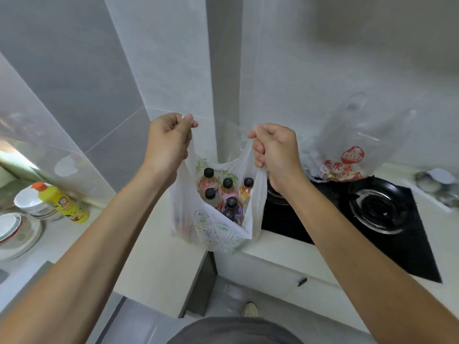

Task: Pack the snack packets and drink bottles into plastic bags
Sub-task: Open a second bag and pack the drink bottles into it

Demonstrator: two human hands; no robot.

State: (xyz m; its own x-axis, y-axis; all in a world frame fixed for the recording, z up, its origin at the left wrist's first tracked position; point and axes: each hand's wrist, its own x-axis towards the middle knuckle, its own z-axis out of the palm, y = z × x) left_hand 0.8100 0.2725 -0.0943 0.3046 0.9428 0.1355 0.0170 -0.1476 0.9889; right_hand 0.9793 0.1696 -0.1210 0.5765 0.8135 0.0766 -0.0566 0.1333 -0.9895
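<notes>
A white plastic bag (213,232) with green print stands on the inner corner of the pale counter. Inside it stand several drink bottles (227,192) with black caps, pink, orange and purple. My left hand (169,142) grips the bag's left handle and my right hand (275,150) grips its right handle, both pulled upward so the mouth gapes open. A second, clear plastic bag (352,145) with red print and snack packets inside leans against the wall behind the hob.
A black gas hob (372,214) lies to the right of the white bag. At the left are a yellow detergent bottle (62,202), white bowls (27,199) and stacked plates (15,232). A grey column (223,70) rises behind the bag.
</notes>
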